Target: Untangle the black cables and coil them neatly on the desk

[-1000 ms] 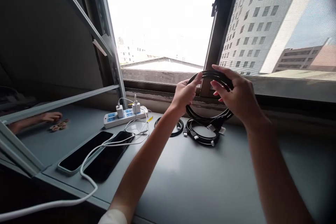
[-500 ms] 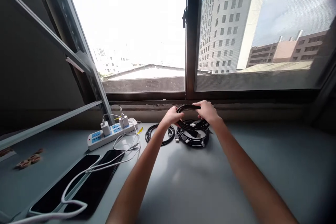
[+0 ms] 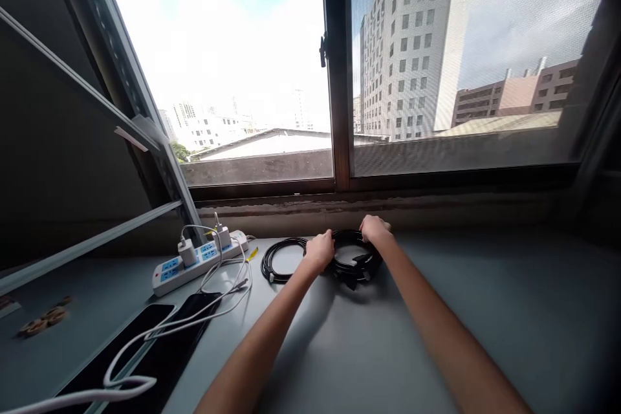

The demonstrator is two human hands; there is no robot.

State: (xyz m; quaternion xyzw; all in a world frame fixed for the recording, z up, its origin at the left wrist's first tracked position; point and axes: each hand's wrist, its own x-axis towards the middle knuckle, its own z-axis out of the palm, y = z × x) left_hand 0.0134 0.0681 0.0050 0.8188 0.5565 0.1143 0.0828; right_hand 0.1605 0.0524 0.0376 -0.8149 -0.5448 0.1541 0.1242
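Several coiled black cables [image 3: 356, 272] with dark connectors lie stacked on the grey table below the window. My left hand [image 3: 320, 251] is closed on the left side of the stack. At its right side my right hand [image 3: 376, 230] has its fingers curled round the black coils. Another black cable coil [image 3: 276, 270] lies flat just left of my left hand, partly hidden by it, with a pale connector at its lower left edge.
On the left stand a white power strip [image 3: 172, 280] with two chargers and a white cable [image 3: 118, 357] looping over two dark phones [image 3: 162, 359]. A metal rack [image 3: 121, 223] rises at the left; the window frame [image 3: 342, 168] is behind.
My hands have lowered the coil they held raised onto the other cables and still grip it at the sides. The view has shifted slightly.
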